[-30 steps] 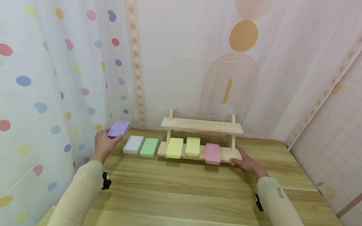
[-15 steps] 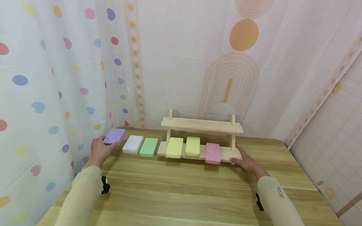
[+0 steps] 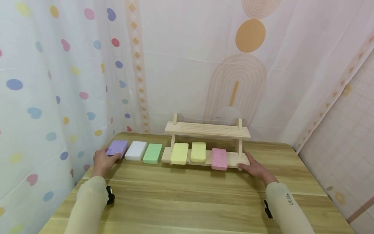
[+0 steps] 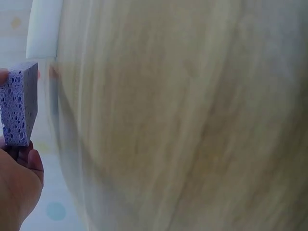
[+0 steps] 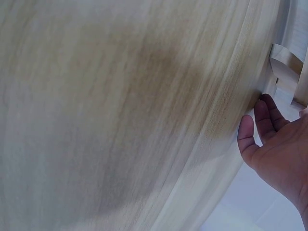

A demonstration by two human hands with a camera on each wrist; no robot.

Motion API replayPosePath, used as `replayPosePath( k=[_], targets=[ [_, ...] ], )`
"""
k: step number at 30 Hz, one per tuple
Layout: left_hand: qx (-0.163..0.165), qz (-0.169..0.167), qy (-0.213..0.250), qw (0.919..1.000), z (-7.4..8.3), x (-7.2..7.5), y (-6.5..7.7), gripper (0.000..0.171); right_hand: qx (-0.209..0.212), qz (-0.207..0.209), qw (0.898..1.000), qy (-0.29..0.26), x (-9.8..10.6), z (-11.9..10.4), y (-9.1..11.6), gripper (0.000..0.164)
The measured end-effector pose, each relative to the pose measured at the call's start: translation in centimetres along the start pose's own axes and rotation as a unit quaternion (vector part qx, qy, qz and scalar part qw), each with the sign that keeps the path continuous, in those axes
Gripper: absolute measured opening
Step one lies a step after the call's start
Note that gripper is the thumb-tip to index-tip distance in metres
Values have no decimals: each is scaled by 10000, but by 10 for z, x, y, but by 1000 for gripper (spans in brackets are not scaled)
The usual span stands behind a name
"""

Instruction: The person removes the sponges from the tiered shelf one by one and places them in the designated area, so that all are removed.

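Dotted curtain (image 3: 58, 97) beside wooden table (image 3: 187, 198)

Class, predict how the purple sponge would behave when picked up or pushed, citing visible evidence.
The purple sponge is probably light for its size, since open holes pit its face. It should be fairly stiff when lifted: its edges look straight in the left hand. Being a flat-sided block, it would likely slide rather than roll.

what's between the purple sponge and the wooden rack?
Head view: the white block, then the green sponge, lie between the purple sponge and the wooden rack.
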State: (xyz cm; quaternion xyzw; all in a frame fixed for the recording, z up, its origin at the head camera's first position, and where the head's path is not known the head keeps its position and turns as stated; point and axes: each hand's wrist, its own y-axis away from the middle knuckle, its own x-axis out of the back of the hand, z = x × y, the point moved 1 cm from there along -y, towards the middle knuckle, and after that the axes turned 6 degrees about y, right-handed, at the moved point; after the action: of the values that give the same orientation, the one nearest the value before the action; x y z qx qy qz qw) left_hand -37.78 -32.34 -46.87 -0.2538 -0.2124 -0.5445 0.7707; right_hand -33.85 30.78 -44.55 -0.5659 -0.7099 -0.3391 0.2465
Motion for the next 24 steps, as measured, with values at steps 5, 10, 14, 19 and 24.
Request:
replayPosePath(
  k=[5,10,14,19,24],
  targets=[
    [94,-118,-77,9999,-3,-1,-1,81,10,63,10000,71,1,0,-2,97],
    [237,-408,-172,9987,-4,-3,2,86,2,48,10000,38,0,2,-3,97],
    [391,-471,-164,9980,-4,-4,4,91,27,37,10000,-39,0,2,-3,97],
    [328,-212,-140,9991,5,-6,5,89,43,-2,10000,-59,1,1,0,97],
    [257,-33,132,9996,19,-8,5,89,74,-91,9999,-124,0,1,2,97]
  ],
)
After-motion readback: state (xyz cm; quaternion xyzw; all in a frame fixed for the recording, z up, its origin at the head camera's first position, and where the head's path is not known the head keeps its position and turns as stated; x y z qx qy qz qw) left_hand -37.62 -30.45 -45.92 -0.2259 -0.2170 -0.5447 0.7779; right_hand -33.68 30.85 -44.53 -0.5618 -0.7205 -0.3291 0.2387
